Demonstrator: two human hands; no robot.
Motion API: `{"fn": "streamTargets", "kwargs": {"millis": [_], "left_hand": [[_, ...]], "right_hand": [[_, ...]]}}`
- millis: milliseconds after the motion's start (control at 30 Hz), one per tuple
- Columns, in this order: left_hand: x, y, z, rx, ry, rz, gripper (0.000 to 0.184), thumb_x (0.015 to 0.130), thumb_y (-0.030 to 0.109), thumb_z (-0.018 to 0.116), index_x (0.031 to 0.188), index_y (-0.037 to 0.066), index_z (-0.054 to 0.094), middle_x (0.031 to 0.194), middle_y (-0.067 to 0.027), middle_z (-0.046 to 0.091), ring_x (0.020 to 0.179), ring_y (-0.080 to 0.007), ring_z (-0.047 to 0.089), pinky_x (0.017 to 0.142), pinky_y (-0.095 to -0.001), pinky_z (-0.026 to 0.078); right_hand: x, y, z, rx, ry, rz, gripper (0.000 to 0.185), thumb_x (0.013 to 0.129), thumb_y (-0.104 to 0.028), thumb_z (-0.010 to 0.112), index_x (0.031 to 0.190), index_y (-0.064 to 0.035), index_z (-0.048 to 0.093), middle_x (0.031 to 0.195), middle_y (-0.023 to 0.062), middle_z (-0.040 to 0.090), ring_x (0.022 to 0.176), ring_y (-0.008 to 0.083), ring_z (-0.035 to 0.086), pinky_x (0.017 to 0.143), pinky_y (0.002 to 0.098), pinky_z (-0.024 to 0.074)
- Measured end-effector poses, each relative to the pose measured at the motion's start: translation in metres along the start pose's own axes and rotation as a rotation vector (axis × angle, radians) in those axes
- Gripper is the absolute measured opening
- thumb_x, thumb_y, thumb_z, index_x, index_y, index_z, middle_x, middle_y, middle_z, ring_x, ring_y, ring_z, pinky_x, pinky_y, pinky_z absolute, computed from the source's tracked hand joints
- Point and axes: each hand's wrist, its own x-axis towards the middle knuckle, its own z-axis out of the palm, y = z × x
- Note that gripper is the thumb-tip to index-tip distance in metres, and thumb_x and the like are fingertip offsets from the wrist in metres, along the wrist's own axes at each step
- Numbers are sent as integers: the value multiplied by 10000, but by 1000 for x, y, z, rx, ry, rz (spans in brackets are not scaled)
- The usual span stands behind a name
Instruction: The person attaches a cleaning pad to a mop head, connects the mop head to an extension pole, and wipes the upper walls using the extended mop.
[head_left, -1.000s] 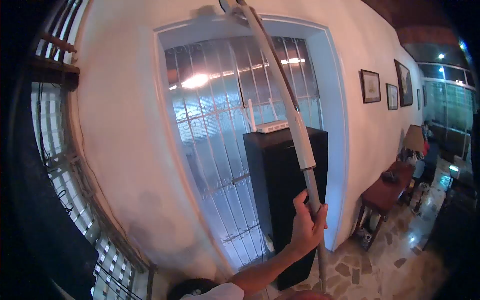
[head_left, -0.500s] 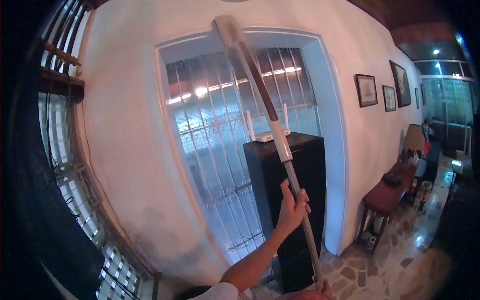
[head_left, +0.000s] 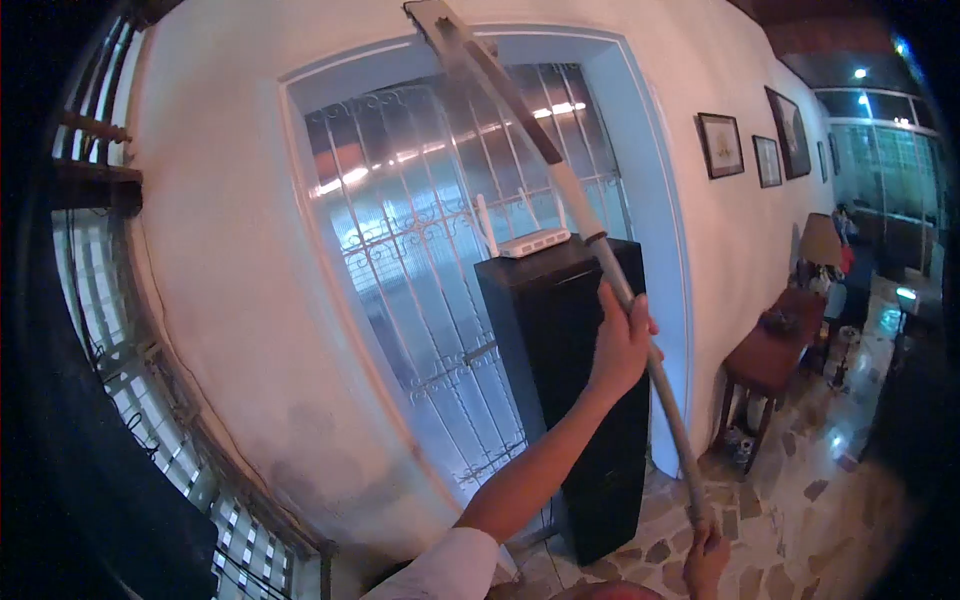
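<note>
A long-handled flat mop (head_left: 671, 412) slants up across the head view, with a grey pole, a pale and dark upper section and a flat pale head. Its head (head_left: 440, 25) is up against the wall above the door frame. Partway along the pole, my left hand (head_left: 622, 342) is closed around it, the arm reaching in from below in a white sleeve. Lower down, my right hand (head_left: 707, 560) grips the pole near its bottom end. Behind the pole, a white router (head_left: 533, 243) with upright antennas rests on a tall black cabinet (head_left: 590, 375).
A barred glass door (head_left: 420, 260) stands behind the cabinet. Louvred windows (head_left: 150, 390) line the left. Framed pictures (head_left: 720, 145) hang on the right wall above a wooden table (head_left: 775, 345) with a lamp (head_left: 822, 240). The floor (head_left: 740, 520) has irregular stone patterning.
The view has shifted a little, and the mop head appears higher and further left. Both hands appear further right, still on the pole; the right hand shows more fully.
</note>
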Motion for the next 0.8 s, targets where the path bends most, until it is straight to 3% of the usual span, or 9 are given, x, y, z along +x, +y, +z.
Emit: {"fn": "streamTargets", "kwargs": {"millis": [33,133,167,233,333,400,467,667,800], "left_hand": [[7,0,7,-7,-9,-9,522,1103,267,485,1511,116,198,770,-102,611,520,-228,651,473,-366,554],[34,2,22,-60,-44,37,555,1116,289,452,1546,109,151,804,-93,572,531,-209,614,488,-356,575],[48,4,24,-17,-10,46,563,1115,281,452,1554,107,145,800,-93,567,528,-206,607,488,-357,578],[73,9,27,26,32,49,572,1114,272,452,1563,106,139,797,-92,562,525,-203,599,487,-358,580],[100,8,25,201,136,141,636,1099,246,475,1592,101,101,773,-109,614,505,-230,629,485,-373,590],[117,3,28,217,142,212,649,1101,243,462,1606,100,80,820,-113,612,530,-223,635,485,-365,588],[108,20,45,233,127,35,650,1105,238,446,1617,107,67,865,-121,607,561,-214,638,486,-358,588],[140,7,89,286,241,65,639,1114,236,412,1625,111,49,833,-114,581,507,-206,598,461,-356,573],[159,8,103,281,255,69,626,1117,239,400,1623,116,54,824,-121,574,506,-207,594,434,-355,557]], "right_hand": [[0,-2,-4,78,200,-109,509,1070,-464,494,1068,8,686,668,80,560,638,189,544,594,411,415],[14,-44,-29,187,63,85,465,1060,-422,553,1096,25,678,774,173,662,713,276,646,626,437,498],[22,-47,-28,172,68,91,465,1060,-422,553,1096,25,678,774,173,662,713,276,646,626,437,498],[49,-47,-14,73,87,41,474,1060,-403,525,1156,31,689,844,262,690,809,417,687,714,494,522],[71,-77,-17,164,43,6,486,1071,-397,484,1207,33,666,936,302,702,901,509,670,784,545,516],[82,-94,-39,159,-59,7,546,1080,-441,443,1267,35,636,1030,315,693,993,499,667,854,537,504],[95,-89,-54,152,-163,11,608,1089,-485,403,1326,37,605,1125,328,685,1086,489,663,924,529,493],[147,-65,-75,212,-179,-52,629,1094,-500,360,1235,60,610,983,333,683,973,541,648,828,576,499],[169,-45,-75,156,-166,-103,495,1092,-458,410,1138,-15,626,872,285,692,834,511,669,713,582,498]]}}
